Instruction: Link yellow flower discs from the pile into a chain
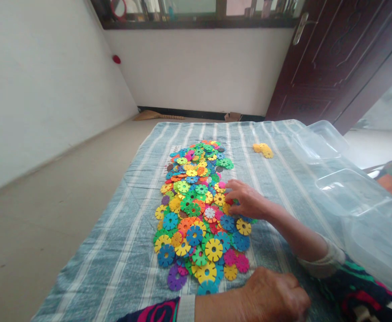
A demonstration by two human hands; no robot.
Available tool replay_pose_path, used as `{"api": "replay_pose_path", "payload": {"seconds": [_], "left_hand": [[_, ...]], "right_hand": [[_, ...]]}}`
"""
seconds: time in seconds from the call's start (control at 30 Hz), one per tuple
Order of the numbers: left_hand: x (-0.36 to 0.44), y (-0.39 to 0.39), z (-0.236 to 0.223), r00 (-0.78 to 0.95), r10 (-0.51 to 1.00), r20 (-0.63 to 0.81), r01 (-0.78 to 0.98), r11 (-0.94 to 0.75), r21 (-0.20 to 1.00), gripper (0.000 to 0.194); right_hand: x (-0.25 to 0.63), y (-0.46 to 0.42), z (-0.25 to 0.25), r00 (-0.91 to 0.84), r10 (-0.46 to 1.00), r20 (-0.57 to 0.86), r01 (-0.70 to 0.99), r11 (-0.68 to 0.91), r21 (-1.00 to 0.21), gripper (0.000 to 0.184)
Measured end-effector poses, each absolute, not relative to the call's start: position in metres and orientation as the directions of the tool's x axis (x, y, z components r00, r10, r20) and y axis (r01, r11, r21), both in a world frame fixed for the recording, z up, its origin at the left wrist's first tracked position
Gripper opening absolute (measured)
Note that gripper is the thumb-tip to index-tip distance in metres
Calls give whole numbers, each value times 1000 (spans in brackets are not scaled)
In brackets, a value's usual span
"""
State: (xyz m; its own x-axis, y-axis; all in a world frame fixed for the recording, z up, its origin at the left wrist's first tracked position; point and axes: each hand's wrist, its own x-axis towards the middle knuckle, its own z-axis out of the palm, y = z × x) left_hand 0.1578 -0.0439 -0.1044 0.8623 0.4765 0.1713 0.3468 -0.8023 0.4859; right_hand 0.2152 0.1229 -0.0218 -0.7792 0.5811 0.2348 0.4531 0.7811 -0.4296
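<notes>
The left hand [276,295] is nearest, just beyond the near right corner of a pile of flower-shaped plastic discs [196,205]; its fingers curl under and out of sight, so I cannot tell whether they hold anything. The pile is long and loose, mixing blue, yellow, green, orange, pink and purple discs, and it lies on a striped cloth [115,250]. At the pile's right edge, the right hand [246,199] reaches in with thumb and fingers parted, the fingertips at a pink disc [222,184]; whether it grips one, I cannot tell. To the right of the pile's far end, apart from it, sits a small cluster of yellow discs [264,150]. Farther right of the pile stand clear plastic tubs [321,141]. Past the pile's far end, beyond the cloth, a broom [149,115] and a piece of cardboard [232,117] lie by a white wall [196,67], with a window ledge [199,23] above. A dark red door [333,58] stands beyond the pile to the right.
</notes>
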Motion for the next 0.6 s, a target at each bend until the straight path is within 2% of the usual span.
{"api": "replay_pose_path", "payload": {"seconds": [0.27, 0.6], "left_hand": [[159, -45, -112, 858, 472, 204, 346, -824, 449, 26], [163, -39, -100, 837, 531, 131, 394, -752, 528, 35]], "right_hand": [[211, 119, -23, -786, 573, 231, 449, 786, -425, 12], [207, 119, -18, -777, 567, 273, 381, 770, -512, 13]]}}
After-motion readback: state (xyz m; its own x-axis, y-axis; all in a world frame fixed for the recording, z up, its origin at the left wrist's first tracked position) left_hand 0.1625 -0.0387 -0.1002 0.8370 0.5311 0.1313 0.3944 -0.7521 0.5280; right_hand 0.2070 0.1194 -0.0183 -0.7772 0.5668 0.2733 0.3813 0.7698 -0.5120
